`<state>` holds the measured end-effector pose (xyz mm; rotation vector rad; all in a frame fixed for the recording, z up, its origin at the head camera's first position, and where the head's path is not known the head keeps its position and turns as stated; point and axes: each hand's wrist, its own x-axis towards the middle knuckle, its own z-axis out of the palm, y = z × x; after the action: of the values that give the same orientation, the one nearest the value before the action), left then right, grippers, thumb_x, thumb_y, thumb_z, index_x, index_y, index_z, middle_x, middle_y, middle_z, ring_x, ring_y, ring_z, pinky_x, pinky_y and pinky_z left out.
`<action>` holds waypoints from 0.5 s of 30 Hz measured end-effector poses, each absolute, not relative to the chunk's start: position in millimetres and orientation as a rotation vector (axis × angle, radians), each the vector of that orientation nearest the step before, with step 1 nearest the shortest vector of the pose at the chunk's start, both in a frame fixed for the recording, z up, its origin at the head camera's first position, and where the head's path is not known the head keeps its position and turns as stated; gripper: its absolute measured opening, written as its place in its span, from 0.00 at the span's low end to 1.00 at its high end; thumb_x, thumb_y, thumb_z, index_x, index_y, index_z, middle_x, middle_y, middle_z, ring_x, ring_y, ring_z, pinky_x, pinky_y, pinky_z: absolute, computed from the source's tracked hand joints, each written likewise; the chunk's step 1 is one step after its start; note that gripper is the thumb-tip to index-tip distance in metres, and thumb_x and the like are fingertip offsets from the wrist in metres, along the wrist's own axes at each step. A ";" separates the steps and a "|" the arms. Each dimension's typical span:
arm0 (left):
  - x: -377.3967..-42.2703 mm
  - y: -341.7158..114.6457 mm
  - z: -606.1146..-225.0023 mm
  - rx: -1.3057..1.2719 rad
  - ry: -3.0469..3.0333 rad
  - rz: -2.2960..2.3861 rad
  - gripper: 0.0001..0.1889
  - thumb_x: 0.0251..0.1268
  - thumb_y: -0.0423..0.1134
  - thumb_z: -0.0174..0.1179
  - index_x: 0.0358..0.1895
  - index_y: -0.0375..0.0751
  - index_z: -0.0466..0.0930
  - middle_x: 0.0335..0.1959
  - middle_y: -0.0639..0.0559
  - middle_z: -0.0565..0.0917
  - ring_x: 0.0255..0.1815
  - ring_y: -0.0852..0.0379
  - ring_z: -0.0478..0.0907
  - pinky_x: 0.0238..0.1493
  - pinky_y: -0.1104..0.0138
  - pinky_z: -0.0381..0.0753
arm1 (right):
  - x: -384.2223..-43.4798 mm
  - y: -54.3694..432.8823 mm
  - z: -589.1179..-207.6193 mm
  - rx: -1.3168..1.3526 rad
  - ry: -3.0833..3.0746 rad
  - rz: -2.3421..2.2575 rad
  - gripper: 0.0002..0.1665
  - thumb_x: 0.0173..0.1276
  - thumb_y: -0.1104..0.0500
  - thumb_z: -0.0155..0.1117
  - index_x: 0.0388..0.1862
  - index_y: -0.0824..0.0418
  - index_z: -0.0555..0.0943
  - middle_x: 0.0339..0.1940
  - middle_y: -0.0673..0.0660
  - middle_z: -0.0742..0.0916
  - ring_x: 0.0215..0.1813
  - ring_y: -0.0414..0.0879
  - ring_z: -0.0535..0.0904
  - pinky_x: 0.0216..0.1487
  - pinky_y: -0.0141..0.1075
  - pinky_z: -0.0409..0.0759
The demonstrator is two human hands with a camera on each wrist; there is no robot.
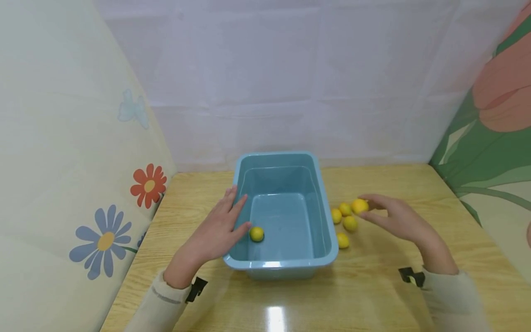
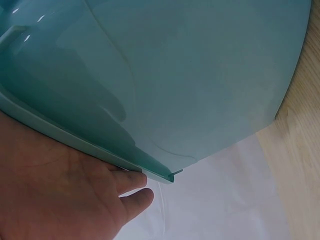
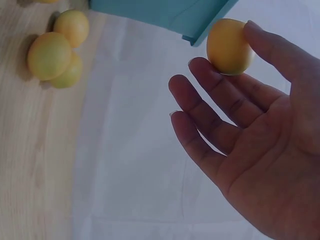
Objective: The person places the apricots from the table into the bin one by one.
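A light-blue plastic basin (image 1: 282, 264) stands on the wooden table, with one small yellow citrus fruit (image 1: 256, 234) inside at its near left. Across the basin's left rim rests my left hand (image 1: 215, 230), its fingers straight; the left wrist view shows the palm against the rim (image 2: 100, 152). To the right of the basin, my right hand (image 1: 396, 216) pinches a yellow fruit (image 3: 228, 47) between thumb and fingertips, held above the table. Several similar fruits (image 1: 350, 223) lie loose on the tabletop between that hand and the basin.
The wooden table (image 1: 373, 295) ends at a white cloth backdrop (image 1: 265, 83). A panel with painted flowers (image 1: 105, 242) borders the left side. Another panel with large tulip and leaf shapes (image 1: 498, 152) borders the right.
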<state>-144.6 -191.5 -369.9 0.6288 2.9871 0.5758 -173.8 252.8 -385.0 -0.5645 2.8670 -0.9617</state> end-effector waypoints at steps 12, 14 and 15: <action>-144.6 -192.2 -370.8 0.628 2.990 0.587 0.40 0.78 0.61 0.46 0.82 0.41 0.50 0.84 0.42 0.38 0.84 0.42 0.35 0.77 0.41 0.51 | -174.3 235.0 -370.9 -0.708 2.881 -1.050 0.28 0.75 0.47 0.63 0.69 0.58 0.77 0.59 0.57 0.85 0.58 0.55 0.80 0.57 0.64 0.75; -144.7 -192.2 -371.0 0.630 2.991 0.592 0.40 0.78 0.61 0.46 0.82 0.41 0.50 0.84 0.42 0.38 0.84 0.42 0.35 0.77 0.41 0.51 | -174.5 231.5 -367.4 -0.726 2.881 -1.057 0.28 0.75 0.47 0.63 0.69 0.57 0.77 0.60 0.56 0.85 0.59 0.55 0.80 0.58 0.64 0.75; -144.8 -192.3 -371.1 0.631 2.992 0.593 0.40 0.78 0.61 0.46 0.82 0.40 0.50 0.84 0.42 0.38 0.84 0.42 0.34 0.77 0.41 0.51 | -174.7 229.6 -365.4 -0.735 2.882 -1.058 0.28 0.75 0.47 0.63 0.69 0.57 0.77 0.59 0.56 0.85 0.59 0.55 0.80 0.58 0.64 0.75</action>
<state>-144.8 -192.3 -371.1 0.6308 2.9923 0.5929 -174.7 229.6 -365.4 -0.7346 2.8819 -1.0581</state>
